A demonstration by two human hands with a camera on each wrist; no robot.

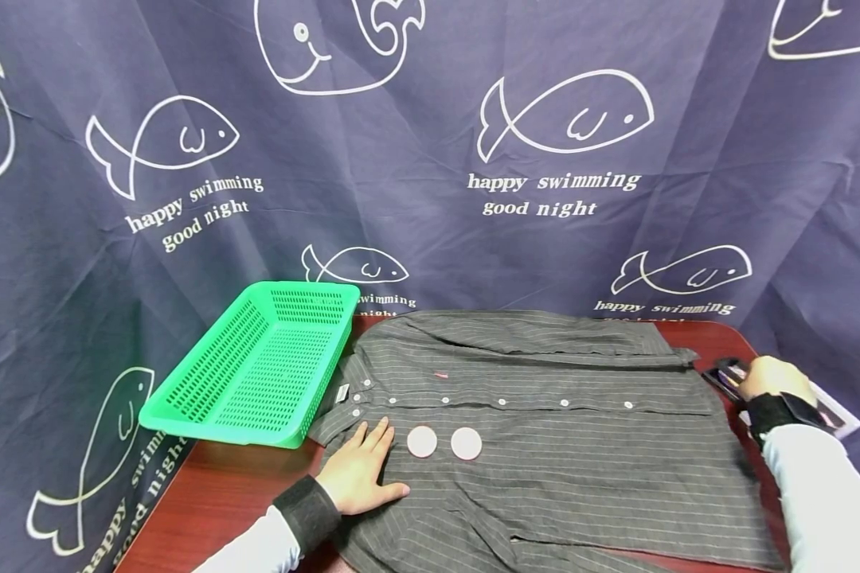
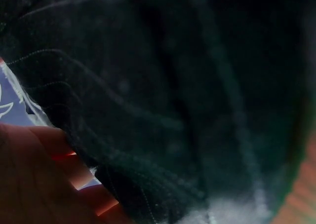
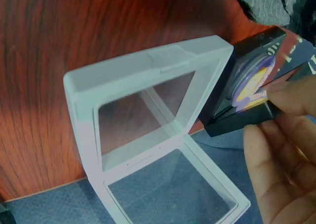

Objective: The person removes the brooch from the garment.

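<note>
A: Nearest us, the left hand (image 1: 358, 473) lies flat, fingers straight, pressing the shirt (image 1: 545, 430) spread on the table (image 1: 215, 493).

B: Good anchor. I'd keep that palm down so the cloth stays smooth.

A: Just beside it, two discs (image 1: 444, 442) on the shirt. One row of buttons (image 1: 503, 403) beyond.

B: And the right hand (image 1: 768, 380)?

A: At the table's right edge, fingertips (image 3: 291, 93) pinching a round badge (image 3: 253, 81) in a dark box (image 3: 247, 98). One open white case (image 3: 153, 135) beside it.

B: Lift it straight, I'd say, no snagging.

A: Farther back, one green basket (image 1: 258, 362), then the curtain (image 1: 430, 159).
</note>
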